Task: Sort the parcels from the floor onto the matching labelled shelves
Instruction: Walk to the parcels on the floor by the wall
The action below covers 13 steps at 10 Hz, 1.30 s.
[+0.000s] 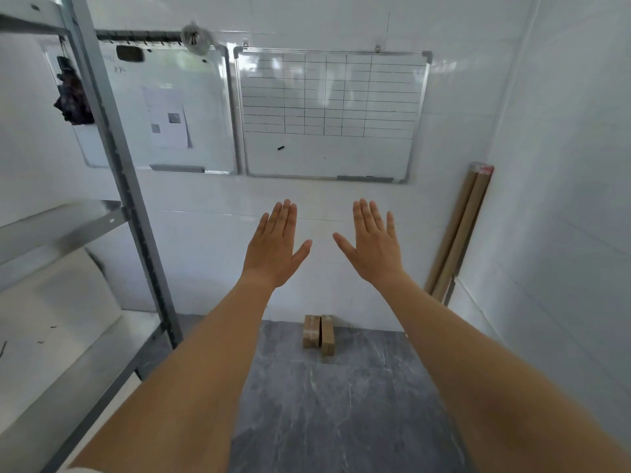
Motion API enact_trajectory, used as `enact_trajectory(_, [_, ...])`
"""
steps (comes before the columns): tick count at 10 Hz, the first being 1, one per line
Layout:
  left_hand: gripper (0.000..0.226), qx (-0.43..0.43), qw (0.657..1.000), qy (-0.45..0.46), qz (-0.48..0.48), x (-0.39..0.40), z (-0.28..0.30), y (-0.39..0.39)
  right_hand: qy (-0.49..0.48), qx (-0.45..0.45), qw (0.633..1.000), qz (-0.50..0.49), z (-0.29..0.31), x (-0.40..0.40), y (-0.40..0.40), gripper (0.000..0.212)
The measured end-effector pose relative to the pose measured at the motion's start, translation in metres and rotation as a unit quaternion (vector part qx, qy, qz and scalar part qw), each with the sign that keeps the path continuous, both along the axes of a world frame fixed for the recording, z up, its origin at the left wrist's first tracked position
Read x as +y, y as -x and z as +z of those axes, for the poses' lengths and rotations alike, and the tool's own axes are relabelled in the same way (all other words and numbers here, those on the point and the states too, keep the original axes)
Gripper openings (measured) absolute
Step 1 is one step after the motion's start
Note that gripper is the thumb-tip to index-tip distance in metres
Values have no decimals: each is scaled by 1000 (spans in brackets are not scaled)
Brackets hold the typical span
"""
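Two small brown cardboard parcels [319,334] stand side by side on the dark grey floor, against the foot of the white wall. My left hand [275,245] and my right hand [372,244] are stretched out in front of me at wall height, fingers straight and spread, backs towards me, holding nothing. Both hands are well above the parcels and apart from them. A grey metal shelving unit [119,172] stands at the left, with a white sheet lying on its lower shelf [58,312]. No shelf labels are readable.
Two whiteboards hang on the wall ahead, a plain one [164,110] with papers and a gridded one [331,114]. Long cardboard tubes [461,230] lean in the right corner. A dark cloth [73,97] hangs behind the shelf post. Grey floor [341,404] stretches ahead.
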<state>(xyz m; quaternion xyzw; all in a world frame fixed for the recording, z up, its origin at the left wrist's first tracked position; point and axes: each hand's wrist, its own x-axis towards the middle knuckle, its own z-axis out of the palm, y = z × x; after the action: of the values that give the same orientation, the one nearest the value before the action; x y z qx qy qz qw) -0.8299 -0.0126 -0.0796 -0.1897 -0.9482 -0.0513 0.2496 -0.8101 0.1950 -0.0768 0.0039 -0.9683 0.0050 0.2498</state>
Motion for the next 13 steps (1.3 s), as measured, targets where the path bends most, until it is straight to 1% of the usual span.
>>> enact_trajectory(3, [76, 0, 1000, -16, 10, 45, 5, 107, 17, -4, 1000, 7, 3, 51, 119, 85])
enact_trajectory(4, [76, -6, 1000, -9, 22, 49, -1, 136, 20, -3, 1000, 11, -3, 62, 152, 85])
enact_trajectory(6, [76, -27, 999, 0, 35, 53, -21, 190, 23, -31, 999, 7, -27, 78, 205, 85])
enact_trajectory(7, [77, -33, 999, 7, 38, 52, -31, 221, 28, -42, 999, 8, -40, 76, 236, 85])
enact_trajectory(9, [76, -59, 998, 7, 29, 57, -59, 290, -2, -70, 997, 26, -63, 62, 303, 85])
enact_trajectory(11, [77, -97, 994, -44, 25, 59, -81, 363, 28, -95, 995, 9, -80, 60, 375, 84])
enact_trajectory(12, [77, -132, 990, -47, 24, 55, -100, 394, 53, -119, 991, 5, -97, 61, 402, 83])
enact_trajectory(13, [77, -160, 986, -55, 15, 61, -119, 416, 56, -149, 987, 8, -117, 60, 424, 84])
